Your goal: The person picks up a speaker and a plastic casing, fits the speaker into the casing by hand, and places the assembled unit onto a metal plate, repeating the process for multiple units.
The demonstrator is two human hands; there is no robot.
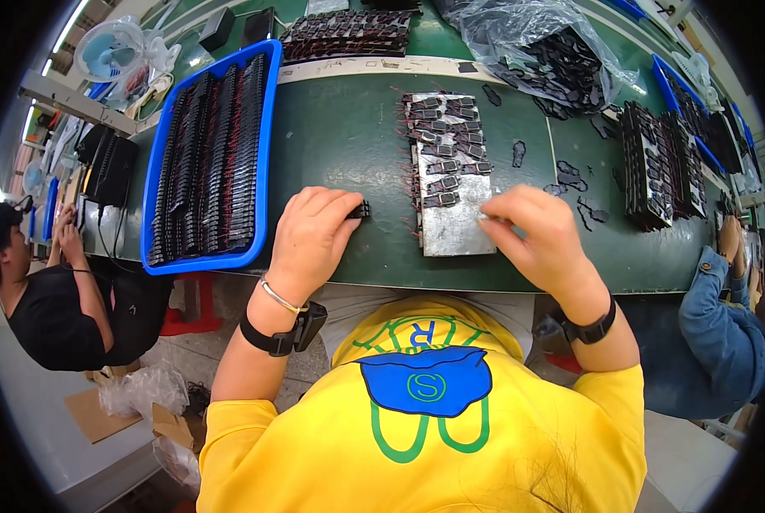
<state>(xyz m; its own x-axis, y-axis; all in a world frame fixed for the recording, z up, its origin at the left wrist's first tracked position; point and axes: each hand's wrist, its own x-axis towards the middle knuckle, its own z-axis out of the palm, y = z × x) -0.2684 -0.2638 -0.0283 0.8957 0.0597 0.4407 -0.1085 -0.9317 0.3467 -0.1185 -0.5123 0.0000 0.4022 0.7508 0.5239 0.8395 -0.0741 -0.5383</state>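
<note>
On the green desk (335, 120), flanking the metal plate (459, 232)

Pinching black blocks (364, 209) in the left hand (312, 232), left of the plate's away-pointing long axis; hovering the right hand (538, 224) nearer, over the right edge, grip almost together, unable to tell whether holding anything.

Head-worn fisheye, close above, facing down workbench (340, 128)

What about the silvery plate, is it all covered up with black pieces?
No, the silvery plate is bare at its near end, while the black pieces lie farther up it.
</note>
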